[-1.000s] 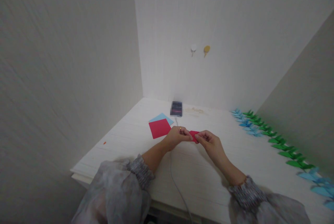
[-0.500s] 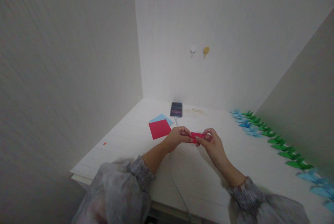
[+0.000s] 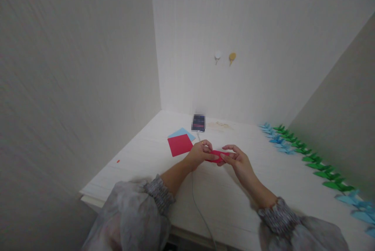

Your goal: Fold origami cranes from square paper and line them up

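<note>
A small piece of folded red paper [image 3: 216,155] is held between my two hands, above the white table. My left hand [image 3: 199,155] pinches its left end, thumb in front. At its right end, my right hand [image 3: 236,159] grips it between thumb and fingers, with the index finger raised off the paper. My fingers cover both ends, so the exact folds are hidden. Left of my left hand, a flat red sheet [image 3: 179,145] lies partly over a light blue sheet [image 3: 184,132].
A phone-like device [image 3: 198,122], its screen blurred, stands near the back wall with a white cable [image 3: 200,212] running to the front edge. Green paper cranes [image 3: 315,158] and blue paper cranes [image 3: 277,138] line the right side. A tiny orange scrap [image 3: 118,161] lies at left.
The red paper has shifted slightly left and tilted in my hands. My right index finger has lifted away from its upper edge. The view has moved slightly.
</note>
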The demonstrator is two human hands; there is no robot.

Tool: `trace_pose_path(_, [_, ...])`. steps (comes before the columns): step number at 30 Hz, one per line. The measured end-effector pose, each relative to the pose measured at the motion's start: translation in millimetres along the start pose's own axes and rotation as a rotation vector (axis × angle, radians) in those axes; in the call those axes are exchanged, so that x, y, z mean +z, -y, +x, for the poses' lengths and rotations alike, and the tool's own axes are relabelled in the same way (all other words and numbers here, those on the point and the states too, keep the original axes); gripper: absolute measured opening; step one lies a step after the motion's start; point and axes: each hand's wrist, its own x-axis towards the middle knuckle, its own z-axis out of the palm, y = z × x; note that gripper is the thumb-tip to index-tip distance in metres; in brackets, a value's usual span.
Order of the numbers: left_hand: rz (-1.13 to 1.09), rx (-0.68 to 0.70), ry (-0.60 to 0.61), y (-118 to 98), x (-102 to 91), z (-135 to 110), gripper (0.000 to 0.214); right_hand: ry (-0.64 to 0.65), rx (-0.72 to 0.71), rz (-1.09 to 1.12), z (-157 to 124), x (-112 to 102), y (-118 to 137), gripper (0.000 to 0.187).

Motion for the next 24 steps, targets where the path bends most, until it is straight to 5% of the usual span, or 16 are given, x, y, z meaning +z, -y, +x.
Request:
trace_pose_path(9, [0.053, -0.028, -0.113, 4.1, -2.9, 3.1, 0.045, -0.039, 0.002, 0.027, 1.9, -2.8, 0.9, 0.037])
trace_pose_path(24, [-0.001, -0.036, 0.007, -1.2, 2.5, -1.4, 0.051, -0.029, -0.024, 0.020, -0.5, 2.2, 1.7, 0.040])
